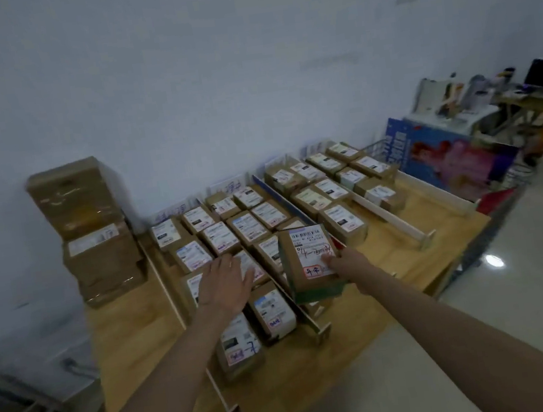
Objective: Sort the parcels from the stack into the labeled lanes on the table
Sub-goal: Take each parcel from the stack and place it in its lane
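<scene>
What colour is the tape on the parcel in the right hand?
Dark green, along the edges of the parcel; head view.

This looks like a small parcel sorting room. A wooden worktop (403, 223) is split by dividers (392, 214) into lanes full of labeled cardboard parcels (248, 226), beside a stack of boxes (93, 229), a plain wall (211, 75) and a tiled floor (529, 258).

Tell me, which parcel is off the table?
The parcel with green-taped edges, held in the right hand above the lanes; all others rest on the table.

parcels (311, 259): matt cardboard (paper labels) | table (402, 240): smooth pale wood
</scene>
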The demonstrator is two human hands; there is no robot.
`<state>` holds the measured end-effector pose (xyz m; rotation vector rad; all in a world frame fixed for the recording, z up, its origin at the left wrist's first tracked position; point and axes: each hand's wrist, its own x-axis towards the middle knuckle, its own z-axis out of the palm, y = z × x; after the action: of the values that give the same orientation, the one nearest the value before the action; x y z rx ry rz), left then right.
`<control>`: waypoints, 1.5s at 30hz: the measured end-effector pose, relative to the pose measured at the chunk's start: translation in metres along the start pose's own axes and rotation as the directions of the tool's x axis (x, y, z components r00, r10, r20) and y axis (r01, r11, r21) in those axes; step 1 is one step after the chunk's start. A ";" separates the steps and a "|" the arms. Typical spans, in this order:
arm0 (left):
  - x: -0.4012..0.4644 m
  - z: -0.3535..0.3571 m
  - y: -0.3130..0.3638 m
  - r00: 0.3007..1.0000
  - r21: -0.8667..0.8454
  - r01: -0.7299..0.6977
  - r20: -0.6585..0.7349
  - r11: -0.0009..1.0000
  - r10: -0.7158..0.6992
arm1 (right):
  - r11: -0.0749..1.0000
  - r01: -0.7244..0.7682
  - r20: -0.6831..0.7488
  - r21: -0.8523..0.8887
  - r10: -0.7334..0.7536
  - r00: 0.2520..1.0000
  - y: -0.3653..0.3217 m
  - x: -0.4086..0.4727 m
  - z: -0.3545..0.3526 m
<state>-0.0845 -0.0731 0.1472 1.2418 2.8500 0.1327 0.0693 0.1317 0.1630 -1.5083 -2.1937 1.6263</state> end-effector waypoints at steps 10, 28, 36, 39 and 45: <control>0.062 0.031 0.198 0.981 0.004 -0.195 0.018 0.981 0.195 | 0.997 -0.080 -0.157 -0.008 0.077 0.985 0.109 0.033 -0.173; 0.207 0.082 0.424 0.969 0.066 -0.243 -0.034 0.968 0.246 | 0.995 -0.083 -0.228 0.057 0.094 0.969 0.182 0.178 -0.381; 0.315 0.115 0.471 0.992 -0.103 -0.123 -0.025 0.987 0.121 | 0.995 -0.066 -0.227 -0.074 0.048 0.973 0.172 0.296 -0.429; 0.356 0.129 0.480 0.995 -0.109 -0.099 -0.013 0.989 0.098 | 0.987 -0.059 -0.221 -0.151 0.025 0.975 0.165 0.341 -0.441; 0.407 0.153 0.497 0.995 -0.024 -0.079 0.065 0.997 0.080 | 0.975 -0.066 -0.160 -0.211 0.032 0.987 0.161 0.403 -0.450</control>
<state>0.0103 0.5719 0.0420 1.3304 2.7372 0.1214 0.1969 0.7336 0.0518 -1.6903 -2.3252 1.2652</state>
